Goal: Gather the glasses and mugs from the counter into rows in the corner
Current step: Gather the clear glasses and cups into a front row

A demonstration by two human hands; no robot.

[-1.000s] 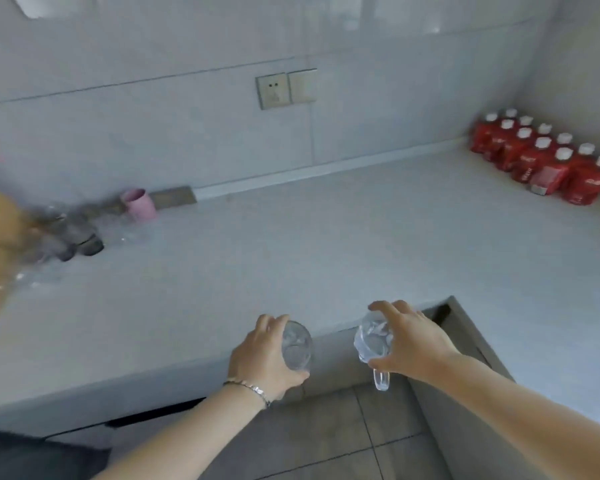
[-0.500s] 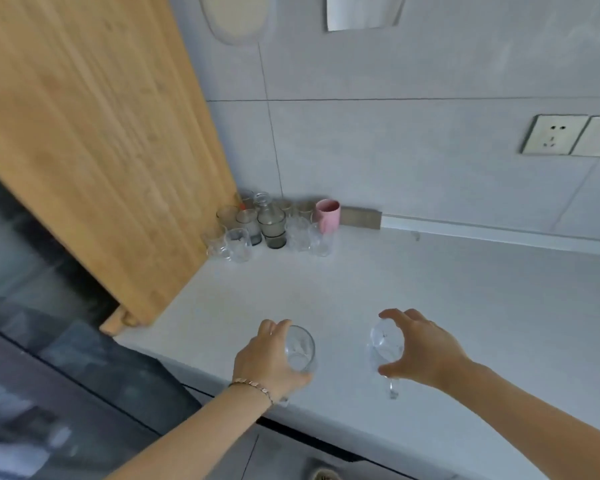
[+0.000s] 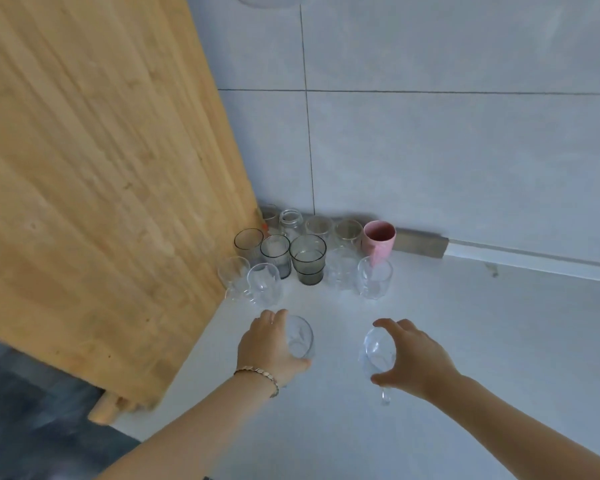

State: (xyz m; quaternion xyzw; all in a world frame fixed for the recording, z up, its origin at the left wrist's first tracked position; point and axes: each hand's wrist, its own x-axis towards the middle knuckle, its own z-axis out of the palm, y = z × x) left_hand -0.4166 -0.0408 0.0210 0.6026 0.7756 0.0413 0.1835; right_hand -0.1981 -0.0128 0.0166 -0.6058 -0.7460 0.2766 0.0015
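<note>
Clear glass fills both of your hands. Your left hand (image 3: 269, 344) is wrapped around a clear tumbler (image 3: 300, 336), fingers curled over its far side and thumb under the near side, at about 6 o'clock from the gathered cluster. Your right hand (image 3: 411, 362) is closed over a clear stemmed glass (image 3: 378, 351), fingers across the bowl and thumb below, with the stem pointing back toward you; it sits at roughly 5 o'clock from the cluster. Whether either glass touches the white counter (image 3: 465, 323) cannot be told.

In the corner, the collected pieces stand upright and close together where the wooden board (image 3: 94, 188) meets the tiled wall (image 3: 430, 150). A pink mug (image 3: 378, 240) holds the 2 o'clock end of the back row. A grey tinted glass (image 3: 308, 259) stands mid-cluster, with a clear glass (image 3: 374, 277) at its 3 o'clock and a clear mug (image 3: 264, 284) at its 8 o'clock. A bracelet (image 3: 257, 374) circles your left wrist.
</note>
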